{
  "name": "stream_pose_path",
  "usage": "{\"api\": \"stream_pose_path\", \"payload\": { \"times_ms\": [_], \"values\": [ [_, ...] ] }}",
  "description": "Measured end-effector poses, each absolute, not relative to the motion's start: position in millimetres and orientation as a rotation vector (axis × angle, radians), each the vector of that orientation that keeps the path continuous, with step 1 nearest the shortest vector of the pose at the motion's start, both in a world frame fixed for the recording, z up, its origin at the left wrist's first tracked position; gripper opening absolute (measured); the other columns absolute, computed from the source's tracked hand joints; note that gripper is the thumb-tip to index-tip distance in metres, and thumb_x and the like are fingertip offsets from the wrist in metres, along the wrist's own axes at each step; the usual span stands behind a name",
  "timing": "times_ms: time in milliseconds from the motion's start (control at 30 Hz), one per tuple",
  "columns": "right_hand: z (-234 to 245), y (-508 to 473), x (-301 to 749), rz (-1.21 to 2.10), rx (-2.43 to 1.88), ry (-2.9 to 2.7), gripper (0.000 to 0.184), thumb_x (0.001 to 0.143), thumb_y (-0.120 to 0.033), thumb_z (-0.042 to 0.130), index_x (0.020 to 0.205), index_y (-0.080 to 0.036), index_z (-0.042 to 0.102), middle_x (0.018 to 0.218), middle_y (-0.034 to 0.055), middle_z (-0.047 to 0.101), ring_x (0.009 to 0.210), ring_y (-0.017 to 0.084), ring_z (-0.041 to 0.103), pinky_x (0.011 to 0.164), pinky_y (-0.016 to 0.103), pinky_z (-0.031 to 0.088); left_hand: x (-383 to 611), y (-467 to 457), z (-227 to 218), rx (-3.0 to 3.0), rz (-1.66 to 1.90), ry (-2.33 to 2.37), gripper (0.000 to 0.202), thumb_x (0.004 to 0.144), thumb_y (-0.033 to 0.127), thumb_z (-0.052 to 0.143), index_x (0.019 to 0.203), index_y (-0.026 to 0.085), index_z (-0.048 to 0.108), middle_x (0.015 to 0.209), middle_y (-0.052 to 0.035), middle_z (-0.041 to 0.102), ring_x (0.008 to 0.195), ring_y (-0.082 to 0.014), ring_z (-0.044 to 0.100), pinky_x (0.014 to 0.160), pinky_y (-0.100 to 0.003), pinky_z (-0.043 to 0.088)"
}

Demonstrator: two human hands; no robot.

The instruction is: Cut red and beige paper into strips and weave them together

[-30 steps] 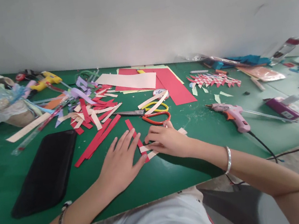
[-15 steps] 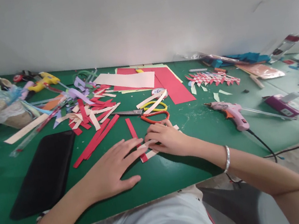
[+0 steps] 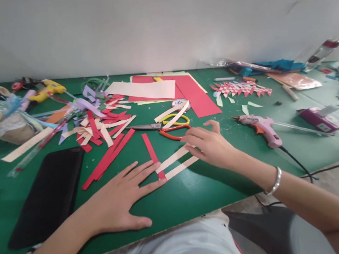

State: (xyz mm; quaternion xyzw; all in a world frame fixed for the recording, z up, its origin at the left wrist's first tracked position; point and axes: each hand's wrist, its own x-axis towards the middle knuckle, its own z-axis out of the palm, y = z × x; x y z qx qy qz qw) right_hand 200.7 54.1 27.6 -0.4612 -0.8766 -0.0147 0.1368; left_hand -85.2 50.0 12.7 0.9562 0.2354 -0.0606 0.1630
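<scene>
My left hand (image 3: 119, 197) lies spread on the table, its fingertips on a red paper strip (image 3: 150, 147) and the near ends of two cream strips. The upper cream paper strip (image 3: 174, 157) runs from the red strip to my right hand (image 3: 209, 146), whose bent fingers close on its far end. Just below lies the lower cream strip (image 3: 181, 169), its far end under or beside the right hand. Scissors with yellow and orange handles (image 3: 175, 133) lie right behind, with a folded cream strip (image 3: 176, 117) over them.
Red and cream strips (image 3: 104, 124) lie heaped at left, behind a black phone-like slab (image 3: 47, 198). Paper sheets (image 3: 197, 97) lie at the back. A woven red-and-white paper piece (image 3: 240, 88), a pink glue gun (image 3: 262, 125) and its cord are at right.
My right hand has moved right along the cream strips, uncovering their length. My left hand has slid slightly left and down, fingers more spread, still at the red strip.
</scene>
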Motion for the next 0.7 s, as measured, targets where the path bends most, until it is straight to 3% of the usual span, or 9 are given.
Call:
{"api": "stream_pose_path", "payload": {
  "times_ms": [100,200,433,533,700],
  "values": [
    [22,37,192,-0.183,-1.097,-2.617,0.026,0.091,-0.017,0.033,0.101,-0.02,0.057,0.1,0.0055,0.063,0.093,0.015,0.055,0.091,0.037,0.021,-86,50,12,2.704,-0.16,0.648,0.074,0.072,0.062,0.05,0.137,0.043,0.02,0.15,0.0013,0.011,0.135,-0.0276,0.016,0.109,-0.05,0.009],
    [14,24,184,-0.067,-0.865,-2.762,0.027,0.091,-0.021,0.035,0.109,-0.019,0.055,0.11,0.0065,0.06,0.099,0.015,0.053,0.09,0.032,0.03,-86,50,13,2.695,-0.125,0.631,0.074,0.071,0.061,0.053,0.136,0.043,0.023,0.15,0.001,0.012,0.134,-0.0286,0.018,0.109,-0.051,0.01],
    [12,22,184,0.155,-0.95,-2.771,0.028,0.09,-0.025,0.04,0.112,-0.019,0.056,0.112,0.009,0.058,0.099,0.017,0.053,0.087,0.033,0.039,-86,50,13,2.733,-0.074,0.634,0.072,0.072,0.06,0.052,0.135,0.043,0.024,0.149,0.0008,0.017,0.133,-0.0289,0.023,0.108,-0.051,0.014],
    [14,24,182,0.162,-1.002,-2.723,0.03,0.09,-0.026,0.038,0.114,-0.02,0.055,0.124,0.0099,0.052,0.114,0.019,0.046,0.093,0.036,0.037,-86,50,12,2.749,-0.061,0.623,0.072,0.071,0.061,0.051,0.136,0.043,0.023,0.149,0.0011,0.017,0.133,-0.0288,0.023,0.108,-0.05,0.015],
    [12,25,176,0.301,-1.003,-2.861,0.052,0.091,-0.041,0.032,0.136,-0.015,0.031,0.143,0.0103,0.031,0.133,0.021,0.024,0.106,0.046,0.022,-88,50,11,2.76,-0.098,0.634,0.072,0.072,0.062,0.049,0.136,0.042,0.022,0.148,-0.0013,0.018,0.133,-0.0303,0.022,0.107,-0.053,0.016]
  ]
}}
